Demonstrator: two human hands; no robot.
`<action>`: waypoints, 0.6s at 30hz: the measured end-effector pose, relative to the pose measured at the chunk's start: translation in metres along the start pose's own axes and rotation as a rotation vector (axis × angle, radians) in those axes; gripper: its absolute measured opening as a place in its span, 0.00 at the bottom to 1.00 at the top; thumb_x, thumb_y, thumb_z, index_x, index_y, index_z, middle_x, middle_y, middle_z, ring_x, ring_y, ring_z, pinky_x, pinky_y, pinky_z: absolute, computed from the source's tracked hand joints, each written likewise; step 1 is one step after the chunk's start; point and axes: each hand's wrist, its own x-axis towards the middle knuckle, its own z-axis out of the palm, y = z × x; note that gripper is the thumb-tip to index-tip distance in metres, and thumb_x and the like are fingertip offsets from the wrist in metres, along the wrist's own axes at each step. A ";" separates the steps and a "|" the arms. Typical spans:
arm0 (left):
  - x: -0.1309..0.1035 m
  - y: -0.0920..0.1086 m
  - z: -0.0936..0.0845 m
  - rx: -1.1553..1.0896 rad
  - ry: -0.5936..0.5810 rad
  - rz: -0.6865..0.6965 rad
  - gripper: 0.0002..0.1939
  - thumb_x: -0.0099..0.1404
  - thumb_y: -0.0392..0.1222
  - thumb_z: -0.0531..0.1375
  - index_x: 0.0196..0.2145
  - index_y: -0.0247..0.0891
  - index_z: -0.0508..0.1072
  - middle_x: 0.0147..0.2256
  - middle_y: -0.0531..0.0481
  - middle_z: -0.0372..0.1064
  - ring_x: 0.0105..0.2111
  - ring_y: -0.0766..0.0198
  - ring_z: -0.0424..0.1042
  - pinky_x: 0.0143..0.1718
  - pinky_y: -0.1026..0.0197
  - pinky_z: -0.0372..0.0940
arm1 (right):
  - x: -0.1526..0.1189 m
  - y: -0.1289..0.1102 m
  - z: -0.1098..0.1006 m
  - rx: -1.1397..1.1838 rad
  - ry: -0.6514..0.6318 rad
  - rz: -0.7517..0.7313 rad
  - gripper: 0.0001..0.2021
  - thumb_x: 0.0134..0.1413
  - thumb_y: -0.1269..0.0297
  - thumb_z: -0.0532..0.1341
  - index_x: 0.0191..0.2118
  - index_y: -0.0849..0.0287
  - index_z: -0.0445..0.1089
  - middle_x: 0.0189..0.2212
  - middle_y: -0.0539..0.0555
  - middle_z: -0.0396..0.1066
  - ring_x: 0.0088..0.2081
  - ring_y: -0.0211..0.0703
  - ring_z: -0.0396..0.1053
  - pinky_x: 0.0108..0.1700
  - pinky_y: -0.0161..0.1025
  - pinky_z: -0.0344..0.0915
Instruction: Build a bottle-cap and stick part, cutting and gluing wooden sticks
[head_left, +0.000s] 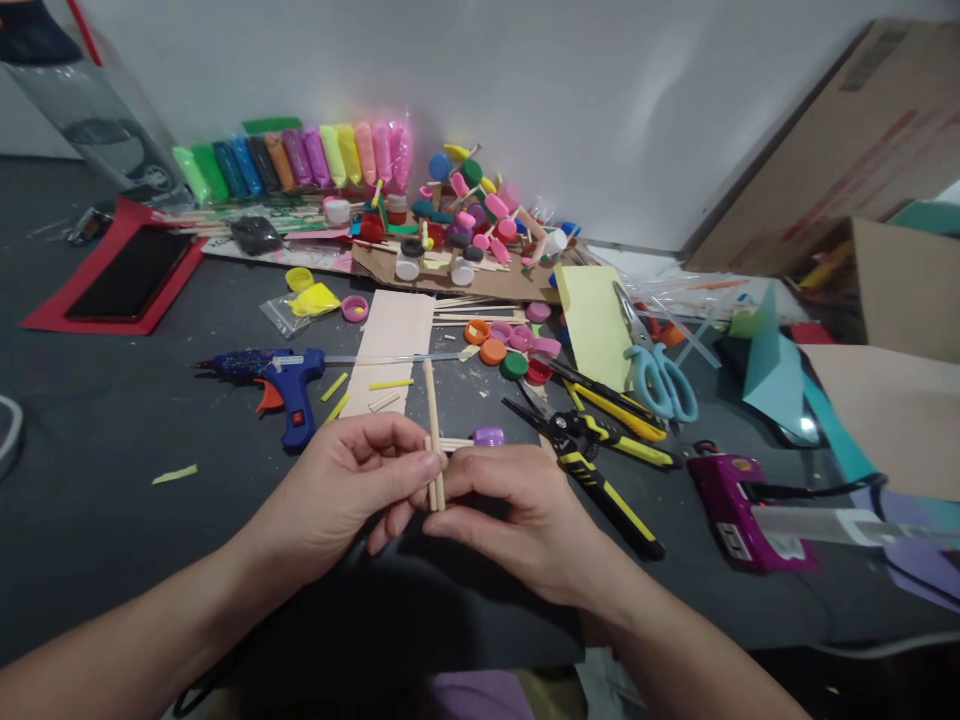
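Note:
My left hand (pixel 367 475) pinches thin wooden sticks (pixel 432 420) between thumb and fingers, above the front part of the dark table. One stick is longer and rises above the short ones beside it. My right hand (pixel 510 500) grips the same sticks from the other side, its thumb near their lower end. Behind my hands lie a pale pink paper strip (pixel 386 340) and a purple cap (pixel 488 437). A blue glue gun (pixel 296 390) with an orange trigger lies to the left. Black and yellow pliers (pixel 600 490) rest to the right.
Light blue scissors (pixel 660 380), a yellow cutter (pixel 622 412) and a magenta power strip (pixel 742 515) lie to the right. Bottle caps (pixel 493 351) and clay packs (pixel 300 160) are farther back. A phone (pixel 127 270) on red paper and a water bottle (pixel 105 120) stand left.

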 end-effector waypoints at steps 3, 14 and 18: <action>0.000 0.001 0.001 0.025 0.013 -0.001 0.12 0.58 0.45 0.68 0.24 0.37 0.72 0.17 0.57 0.66 0.12 0.76 0.57 0.11 0.74 0.50 | -0.001 -0.001 0.002 -0.003 0.010 0.059 0.13 0.61 0.61 0.62 0.27 0.61 0.72 0.22 0.48 0.72 0.25 0.32 0.66 0.31 0.30 0.63; -0.001 -0.003 0.009 0.142 0.098 0.202 0.05 0.57 0.40 0.67 0.26 0.37 0.80 0.26 0.54 0.65 0.18 0.76 0.58 0.15 0.71 0.53 | -0.003 -0.002 0.005 0.174 0.054 0.319 0.11 0.56 0.70 0.63 0.23 0.61 0.71 0.18 0.45 0.68 0.20 0.31 0.62 0.23 0.29 0.58; -0.001 -0.008 0.009 0.174 0.126 0.297 0.04 0.58 0.36 0.66 0.26 0.39 0.80 0.26 0.54 0.65 0.22 0.73 0.59 0.19 0.71 0.55 | -0.001 -0.002 0.007 0.222 0.064 0.350 0.10 0.55 0.71 0.63 0.23 0.62 0.71 0.18 0.46 0.68 0.20 0.30 0.62 0.24 0.29 0.57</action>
